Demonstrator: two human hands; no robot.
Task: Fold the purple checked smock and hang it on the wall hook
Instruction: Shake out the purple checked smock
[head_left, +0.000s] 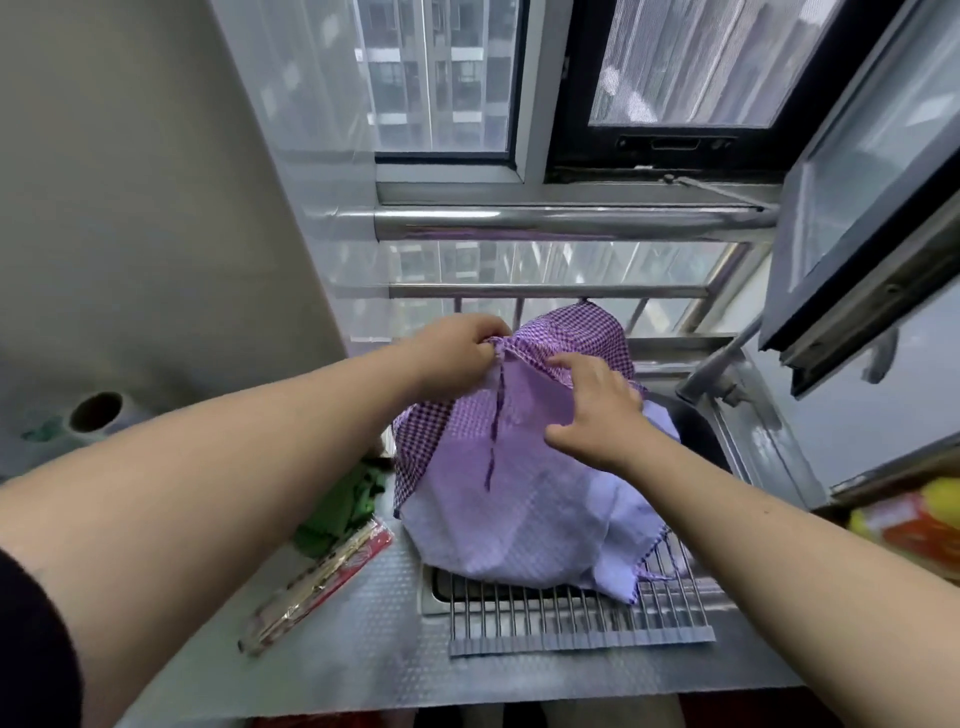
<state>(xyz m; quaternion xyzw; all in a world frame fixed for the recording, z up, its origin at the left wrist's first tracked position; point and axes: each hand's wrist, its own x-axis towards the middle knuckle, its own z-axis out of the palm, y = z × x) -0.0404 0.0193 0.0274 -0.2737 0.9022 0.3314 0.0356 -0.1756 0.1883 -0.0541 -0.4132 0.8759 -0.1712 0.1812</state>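
Observation:
The purple checked smock (519, 499) hangs bunched above the sink, its pale inner side facing me and a dark tie string dangling down its middle. My left hand (462, 353) pinches the smock's top edge, lifting it. My right hand (597, 405) lies against the cloth a little to the right and lower, fingers spread and touching the fabric. The smock's lower edge rests on the metal drying rack (571, 613). No wall hook shows in this view.
A steel counter (363, 649) runs below. A red packet of chopsticks (317, 582), a green cloth (343, 509) and a roll of cling film (96, 413) lie at the left. Steel window rails (571, 221) stand behind, an open window sash (857, 249) at the right.

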